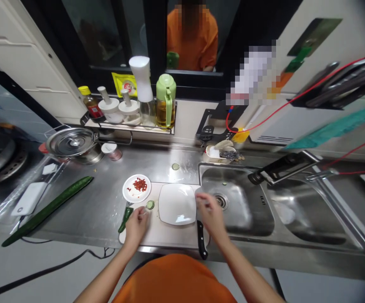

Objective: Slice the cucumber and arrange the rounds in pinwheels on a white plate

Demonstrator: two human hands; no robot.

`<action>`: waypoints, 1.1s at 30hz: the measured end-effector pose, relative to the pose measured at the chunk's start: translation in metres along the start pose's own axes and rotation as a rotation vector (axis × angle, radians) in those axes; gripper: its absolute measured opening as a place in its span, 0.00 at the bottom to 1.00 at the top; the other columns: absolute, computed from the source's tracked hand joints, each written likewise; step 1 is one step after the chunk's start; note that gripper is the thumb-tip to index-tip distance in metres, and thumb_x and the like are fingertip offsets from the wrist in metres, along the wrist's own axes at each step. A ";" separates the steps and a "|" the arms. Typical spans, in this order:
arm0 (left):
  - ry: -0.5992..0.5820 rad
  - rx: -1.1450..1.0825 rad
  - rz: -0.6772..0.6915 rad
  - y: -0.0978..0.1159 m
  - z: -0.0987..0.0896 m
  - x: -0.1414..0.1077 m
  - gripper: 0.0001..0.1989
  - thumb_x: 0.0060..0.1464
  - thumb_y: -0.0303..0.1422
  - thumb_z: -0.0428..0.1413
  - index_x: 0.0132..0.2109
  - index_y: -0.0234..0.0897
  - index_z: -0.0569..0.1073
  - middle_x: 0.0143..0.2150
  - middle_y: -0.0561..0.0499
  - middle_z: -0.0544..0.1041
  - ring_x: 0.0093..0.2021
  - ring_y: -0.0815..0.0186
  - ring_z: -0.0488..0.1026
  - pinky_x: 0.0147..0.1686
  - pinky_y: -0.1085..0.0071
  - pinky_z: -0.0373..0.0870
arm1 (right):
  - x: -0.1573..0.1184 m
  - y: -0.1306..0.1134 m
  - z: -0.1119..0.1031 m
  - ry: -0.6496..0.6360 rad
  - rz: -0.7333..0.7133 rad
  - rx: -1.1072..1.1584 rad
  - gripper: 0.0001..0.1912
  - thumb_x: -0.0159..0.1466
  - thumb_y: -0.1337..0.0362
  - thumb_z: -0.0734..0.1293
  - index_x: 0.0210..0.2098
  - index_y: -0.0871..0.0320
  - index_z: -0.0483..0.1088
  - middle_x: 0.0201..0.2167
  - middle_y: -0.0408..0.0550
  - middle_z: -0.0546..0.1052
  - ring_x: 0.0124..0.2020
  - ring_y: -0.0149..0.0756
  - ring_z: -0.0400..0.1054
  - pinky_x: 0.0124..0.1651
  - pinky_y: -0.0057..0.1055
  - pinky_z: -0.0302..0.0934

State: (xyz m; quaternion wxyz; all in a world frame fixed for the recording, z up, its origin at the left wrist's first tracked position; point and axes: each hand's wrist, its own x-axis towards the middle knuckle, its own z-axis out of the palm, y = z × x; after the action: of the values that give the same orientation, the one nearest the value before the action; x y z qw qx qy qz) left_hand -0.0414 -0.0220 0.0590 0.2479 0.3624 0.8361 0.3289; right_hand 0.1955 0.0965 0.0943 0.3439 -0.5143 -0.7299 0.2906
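Observation:
A white square plate [177, 205] lies on a pale cutting board [169, 239]. My left hand [137, 224] is left of the plate with its fingertips pinched together; what they hold, if anything, is too small to make out. Just beyond those fingers lies a cucumber slice [150, 205], and a cut cucumber piece [126, 219] is partly behind the hand. At the plate's right edge is my right hand [213, 213], slightly blurred, its bent fingers apart with nothing visible in them. Below it, a knife's black handle [201, 240] sticks out toward me, its blade hidden.
A small plate of chopped red pieces [137, 189] stands behind the board. A long cucumber [51, 208] lies left, near a lidded pot [75, 145]. The double sink [242, 206] is right. Condiments, including an oil bottle [166, 101], line the back shelf. Another cucumber slice [175, 166] lies behind.

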 end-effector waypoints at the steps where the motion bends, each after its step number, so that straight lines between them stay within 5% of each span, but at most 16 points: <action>1: 0.020 0.027 -0.006 -0.008 0.008 0.007 0.19 0.51 0.40 0.50 0.46 0.33 0.72 0.39 0.44 0.76 0.32 0.63 0.73 0.38 0.67 0.69 | -0.004 0.004 0.009 -0.062 -0.048 -0.019 0.11 0.65 0.61 0.60 0.40 0.59 0.71 0.37 0.50 0.74 0.40 0.37 0.67 0.43 0.36 0.62; 4: 0.063 0.091 -0.025 -0.019 0.024 0.022 0.22 0.50 0.41 0.50 0.47 0.31 0.72 0.37 0.43 0.75 0.33 0.61 0.72 0.40 0.66 0.67 | -0.020 0.015 0.042 -0.249 -0.171 -0.115 0.09 0.62 0.68 0.60 0.36 0.59 0.72 0.33 0.50 0.74 0.37 0.38 0.66 0.45 0.37 0.58; 8: 0.069 0.125 -0.050 -0.019 0.033 0.030 0.22 0.49 0.44 0.50 0.44 0.30 0.74 0.34 0.43 0.75 0.34 0.60 0.71 0.39 0.66 0.65 | -0.035 0.023 0.071 -0.315 -0.141 -0.202 0.09 0.62 0.71 0.59 0.36 0.59 0.71 0.34 0.49 0.74 0.37 0.38 0.64 0.46 0.36 0.56; 22: 0.115 -0.018 -0.139 -0.031 0.037 0.031 0.16 0.47 0.44 0.52 0.34 0.37 0.75 0.30 0.49 0.76 0.29 0.64 0.70 0.34 0.70 0.63 | -0.038 0.021 0.074 -0.408 -0.098 -0.240 0.08 0.62 0.70 0.61 0.36 0.57 0.71 0.35 0.48 0.73 0.41 0.39 0.61 0.45 0.33 0.55; 27: 0.000 -0.213 -0.158 -0.028 0.027 0.035 0.20 0.45 0.48 0.54 0.36 0.35 0.74 0.28 0.51 0.75 0.28 0.66 0.69 0.32 0.72 0.63 | -0.027 0.021 0.078 -0.401 -0.077 -0.141 0.08 0.61 0.70 0.61 0.35 0.58 0.72 0.33 0.48 0.74 0.40 0.38 0.63 0.47 0.34 0.55; 33: -0.325 -0.384 -0.039 0.008 0.029 0.046 0.22 0.43 0.50 0.56 0.34 0.34 0.72 0.23 0.55 0.70 0.23 0.72 0.63 0.25 0.76 0.57 | 0.005 0.016 0.082 -0.406 -0.091 0.020 0.13 0.60 0.70 0.63 0.44 0.56 0.72 0.39 0.47 0.76 0.43 0.38 0.66 0.51 0.37 0.54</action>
State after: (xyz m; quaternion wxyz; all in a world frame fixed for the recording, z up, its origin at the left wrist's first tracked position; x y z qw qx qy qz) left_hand -0.0470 0.0279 0.0371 0.4497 0.3407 0.7143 0.4141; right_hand 0.1377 0.1005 0.0343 0.2076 -0.4084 -0.8037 0.3798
